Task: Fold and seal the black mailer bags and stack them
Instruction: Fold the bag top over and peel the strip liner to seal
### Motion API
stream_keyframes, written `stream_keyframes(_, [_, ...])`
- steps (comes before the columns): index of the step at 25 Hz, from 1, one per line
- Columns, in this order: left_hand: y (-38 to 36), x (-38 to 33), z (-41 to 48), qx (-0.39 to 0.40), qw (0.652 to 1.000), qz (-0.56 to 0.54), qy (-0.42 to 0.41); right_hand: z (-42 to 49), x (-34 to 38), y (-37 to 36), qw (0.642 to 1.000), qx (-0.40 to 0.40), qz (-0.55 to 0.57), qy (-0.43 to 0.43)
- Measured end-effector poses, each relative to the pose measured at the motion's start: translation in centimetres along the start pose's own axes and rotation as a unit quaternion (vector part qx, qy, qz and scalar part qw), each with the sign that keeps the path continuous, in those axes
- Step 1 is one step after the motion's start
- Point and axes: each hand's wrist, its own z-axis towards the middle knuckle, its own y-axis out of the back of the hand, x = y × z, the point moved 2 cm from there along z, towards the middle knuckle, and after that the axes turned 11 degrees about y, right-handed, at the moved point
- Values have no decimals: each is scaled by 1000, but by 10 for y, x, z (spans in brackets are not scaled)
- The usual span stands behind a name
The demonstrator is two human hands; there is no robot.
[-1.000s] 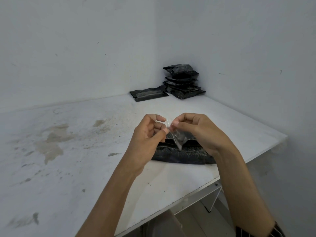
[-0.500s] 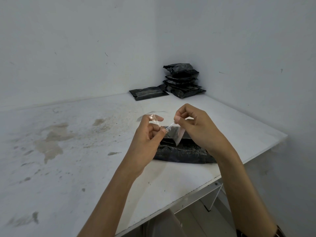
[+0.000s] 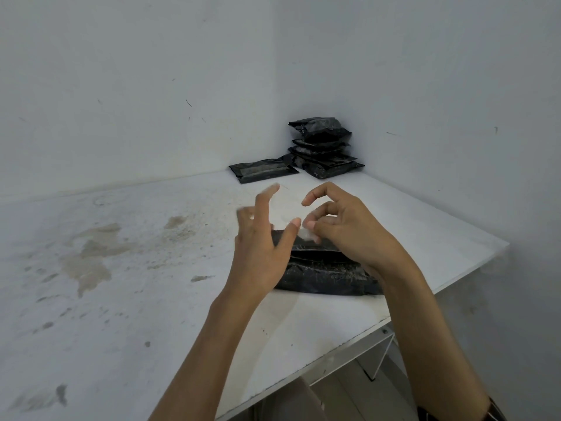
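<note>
In the head view, a white, stained table is seen set into a corner between two pale walls. A black bag lies flat near the table's right edge, just under both hands and partly hidden by them.

The left hand is held above the left end of the bag. Its fingers are stretched out and spread apart, blurred, with nothing gripped between them. The tip of its thumb is seen just beside a clear strip; whether they touch cannot be told.

The right hand is held over the middle of the bag. The strip is pinched between its thumb and curled fingers, just above the bag's upper edge, while the index finger is arched upward and kept free. Whether the strip is attached to the bag cannot be told.

Far back in the corner, a stack of sealed black bags is piled against the walls. A single bag is laid flat just left of the stack, its end at the stack's base.
</note>
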Motion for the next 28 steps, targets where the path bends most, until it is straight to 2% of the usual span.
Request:
stream_keyframes(3, [8,14,7,11,997,65,-43,0,2,12,999,15,35,-32])
stream_keyframes(5, [18,23,12,29,989,85,-115,0,3,21,992,51,99,-57])
stream_keyframes(8, [31,32,20,70,980,59,-178,1,5,34,978,97,170,-68])
stream_keyframes(11, [39,36,34,49,966,96,-235,3,2,38,975,122,170,-79])
stream_keyframes(14, [44,33,44,12,932,181,-313,4,-1,37,971,134,179,-89])
stream_keyframes(16, [51,40,48,-11,905,228,-359,4,0,43,970,117,192,-90])
stream_keyframes(17, [55,45,49,-15,904,233,-358,3,0,47,970,104,200,-92])
stream_keyframes(19, [56,56,45,-2,940,180,-290,3,0,53,970,86,209,-94])
stream_keyframes(21, [45,59,36,63,991,45,-112,3,-1,54,969,82,213,-94])
stream_keyframes(22, [37,55,31,109,993,-50,-13,4,-1,52,968,82,216,-94])
stream_keyframes(23, [30,48,28,149,974,-151,84,4,-1,50,968,83,218,-94])
stream_keyframes(25, [19,37,28,231,887,-325,232,5,-2,47,970,88,209,-92])
stream_keyframes(27, [16,23,30,273,806,-427,305,5,-4,45,971,94,197,-93])
stream_keyframes(28, [15,18,32,274,779,-460,328,5,-6,45,972,98,193,-93])
